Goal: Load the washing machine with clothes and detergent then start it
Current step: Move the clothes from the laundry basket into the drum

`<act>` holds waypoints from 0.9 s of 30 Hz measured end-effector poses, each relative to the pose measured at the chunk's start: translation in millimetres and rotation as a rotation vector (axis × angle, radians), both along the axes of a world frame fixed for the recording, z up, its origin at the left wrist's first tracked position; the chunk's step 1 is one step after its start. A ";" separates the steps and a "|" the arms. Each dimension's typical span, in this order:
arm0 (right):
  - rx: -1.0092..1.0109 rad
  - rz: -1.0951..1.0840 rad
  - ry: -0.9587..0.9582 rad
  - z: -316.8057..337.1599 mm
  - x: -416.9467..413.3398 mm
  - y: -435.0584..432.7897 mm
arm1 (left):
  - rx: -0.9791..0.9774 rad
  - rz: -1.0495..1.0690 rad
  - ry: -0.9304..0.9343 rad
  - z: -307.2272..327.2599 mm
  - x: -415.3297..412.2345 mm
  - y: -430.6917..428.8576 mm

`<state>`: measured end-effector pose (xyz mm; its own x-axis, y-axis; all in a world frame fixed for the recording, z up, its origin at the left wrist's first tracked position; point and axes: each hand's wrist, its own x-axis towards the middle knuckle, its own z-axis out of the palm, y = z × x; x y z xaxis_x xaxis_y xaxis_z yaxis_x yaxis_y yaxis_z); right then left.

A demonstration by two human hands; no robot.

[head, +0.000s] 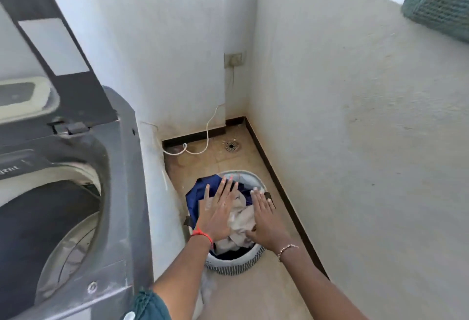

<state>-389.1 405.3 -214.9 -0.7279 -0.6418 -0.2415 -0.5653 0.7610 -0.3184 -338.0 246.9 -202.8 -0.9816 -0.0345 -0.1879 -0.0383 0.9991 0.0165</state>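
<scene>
- Step in hand: fetching clothes. Both hands are reaching down over the laundry basket [236, 263] on the floor, right of the washing machine [76, 192].
- Left hand [218, 210]: fingers spread flat, palm down, hovering over or pressing on the pile. Not gripping anything.
- Right hand [265, 218]: also flat and spread, palm down; the thumb side is sitting at the edge of the beige cloth [241, 218]. No closed grip showing.
- Can't tell whether the palms are actually touching fabric or just above it.
- Basket contents: a blue garment [200, 192] is spilling over the left rim, the beige cloth is bunched in the middle, something dark is lying lower down at the near side. Basket is looking full.
- Machine: top-loader, lid [55, 48] standing up, drum opening exposed. Drum interior is reading dark; can't tell whether anything is lying in it.
- No detergent container is showing anywhere.
- Judging progress: early. Detergent and start are not yet done.
- Next move is calling for: closing both hands into the pile, scooping a bundle, lifting clear of the rim, swinging left over the machine's edge into the drum.
- Risk: the blue garment is hanging over the rim and may be dragging the light basket along or dropping onto the floor during the lift.
</scene>
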 end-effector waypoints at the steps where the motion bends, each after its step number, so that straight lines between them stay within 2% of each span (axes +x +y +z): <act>1: -0.003 0.018 -0.001 -22.9 -6.9 -3.1 | 0.016 -0.008 -0.008 -20.2 -5.8 -2.2; 8: 0.092 0.124 0.004 -179.3 -29.8 -20.6 | 0.066 -0.008 -0.144 -182.9 -29.6 -10.1; 12: 0.165 0.096 0.022 -249.2 -24.4 -31.3 | -0.009 -0.002 -0.260 -250.3 -26.5 -8.8; 15: 0.250 0.176 0.078 -276.2 -22.7 -33.8 | -0.003 0.010 -0.292 -275.6 -23.3 -4.2; 18: 0.322 0.135 0.160 -295.2 -26.3 -39.5 | -0.058 0.031 -0.252 -306.6 -20.9 -6.0; 20: 0.297 0.115 0.157 -312.0 -25.9 -43.1 | -0.082 0.070 -0.164 -321.0 -21.2 -5.8; 22: 0.265 0.113 0.155 -320.8 -29.2 -45.9 | -0.065 0.125 -0.165 -330.6 -24.6 -6.5; 27: 0.226 0.111 0.193 -299.8 -27.8 -46.5 | 0.045 0.230 -0.099 -326.1 -27.2 -5.2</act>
<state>-416.9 358.8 -514.7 -0.7028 -0.6657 -0.2508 -0.6824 0.7305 -0.0269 -365.2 241.7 -528.8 -0.9258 -0.2439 -0.2888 -0.2678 0.9624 0.0456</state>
